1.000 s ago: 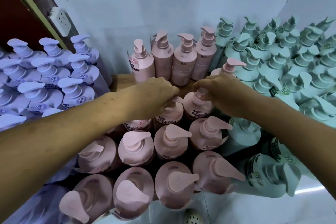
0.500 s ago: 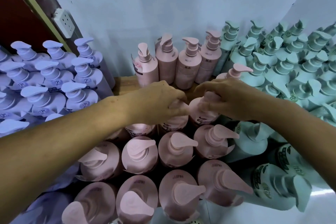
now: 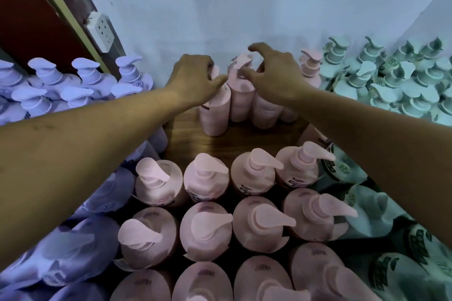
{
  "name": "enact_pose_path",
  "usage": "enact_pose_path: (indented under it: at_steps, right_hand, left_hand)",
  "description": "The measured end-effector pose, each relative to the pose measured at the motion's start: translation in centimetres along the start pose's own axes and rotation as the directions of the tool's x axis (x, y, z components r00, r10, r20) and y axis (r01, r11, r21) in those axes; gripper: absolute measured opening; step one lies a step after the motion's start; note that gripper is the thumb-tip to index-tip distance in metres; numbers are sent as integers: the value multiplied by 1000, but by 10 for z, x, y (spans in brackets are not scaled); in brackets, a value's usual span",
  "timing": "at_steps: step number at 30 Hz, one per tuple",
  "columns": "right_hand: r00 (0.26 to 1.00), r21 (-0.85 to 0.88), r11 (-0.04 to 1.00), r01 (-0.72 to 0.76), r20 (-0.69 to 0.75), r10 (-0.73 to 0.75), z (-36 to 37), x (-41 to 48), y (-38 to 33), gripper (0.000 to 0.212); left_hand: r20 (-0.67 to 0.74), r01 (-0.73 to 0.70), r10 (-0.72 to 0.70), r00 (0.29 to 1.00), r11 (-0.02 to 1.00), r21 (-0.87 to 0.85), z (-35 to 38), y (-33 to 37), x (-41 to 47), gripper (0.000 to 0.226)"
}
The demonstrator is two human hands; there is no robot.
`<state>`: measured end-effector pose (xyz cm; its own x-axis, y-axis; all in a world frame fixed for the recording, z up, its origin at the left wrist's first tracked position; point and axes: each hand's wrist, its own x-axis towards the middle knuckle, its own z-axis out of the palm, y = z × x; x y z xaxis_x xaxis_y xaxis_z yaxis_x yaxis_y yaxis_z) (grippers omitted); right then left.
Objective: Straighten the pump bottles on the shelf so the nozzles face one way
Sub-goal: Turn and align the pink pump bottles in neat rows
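The fingers point(image 3: 256, 48) of the right hand point(image 3: 274, 73) arch round the pump head point(image 3: 242, 62) of a pink bottle point(image 3: 241, 98) in the back row. The thumb is at its neck and the forefinger curls over the top, grasping it. That nozzle points left and toward the camera. The left hand point(image 3: 195, 76) is curled over the top of the neighbouring bottle point(image 3: 215, 115) and holds it, though its fingertips are hidden. Half a second ago both hands were working on pumps in a nearer row. Now they have reached across a bare strip of wooden shelf point(image 3: 195, 146) to the bottles standing against the wall point(image 3: 220, 7). The nearer pink rows point(image 3: 254, 176) mostly show nozzles pointing right, so that part looks settled, and the back row seems to be the step in hand.
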<state>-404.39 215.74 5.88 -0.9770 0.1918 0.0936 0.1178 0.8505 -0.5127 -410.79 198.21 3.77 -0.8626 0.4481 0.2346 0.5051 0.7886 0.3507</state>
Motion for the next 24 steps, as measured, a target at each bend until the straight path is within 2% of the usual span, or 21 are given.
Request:
enact_pose_path:
  at_steps: [4,8,10,12,16,18,21,24]
  right_hand:
    - [995,-11,997,-81,56,82,13,33,-11,51]
    - [994,-86,991,-101,26,103,23,54,-12,39]
    - [997,-138,988,-76,22,80,28,59,-10,35]
    - [996,-162,984,-73,40,81,31,59,-9,35]
    - [991,-234,972,4,134,28,29,52,-11,30]
    - [982,-282,955,89,184,-37,28,45,-12,37]
    - [970,-355,906,230,165,-181,31,29,-12,53]
    - [953,-336,893,300,155,-261,30,14,-16,56]
  left_hand:
    - [144,-171,177,974,984,-52,-7,-10,8,37]
    - [320,-343,322,891,939,10,-24,-27,23,39]
    - [343,-465,420,840,884,58,-28,-29,25,33]
    - [330,-525,474,817,847,83,-28,-29,23,26]
    - [285,-527,477,831,840,129,-25,-28,14,27]
    - [279,-487,432,858,856,174,-24,-27,6,26]
    - [289,-416,343,894,875,246,-25,-30,-7,24]
    - [290,-394,311,905,870,297,-35,-35,-23,25]
